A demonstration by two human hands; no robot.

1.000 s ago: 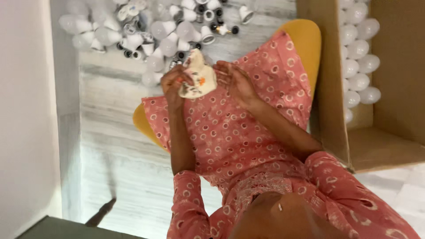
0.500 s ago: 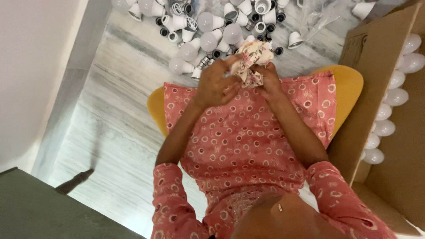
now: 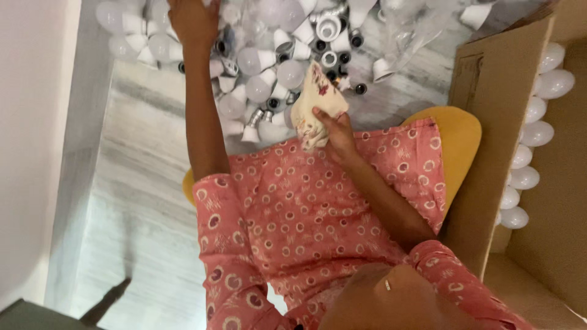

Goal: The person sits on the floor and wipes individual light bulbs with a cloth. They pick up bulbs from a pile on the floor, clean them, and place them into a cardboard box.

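Over the floor, right hand (image 3: pixel 335 131) clutching floral cloth (image 3: pixel 315 102), left hand (image 3: pixel 194 21) spread on bulb pile (image 3: pixel 269 67)

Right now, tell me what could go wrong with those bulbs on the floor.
1. The left hand reaches far out over the heap of bulbs; a loose one could roll off across the smooth floor or get knocked against another.
2. The right hand is full of cloth, so only one hand is free to grip a bulb, and it might slip.
3. The box beside the knee holds more bulbs; a bump could jostle them.
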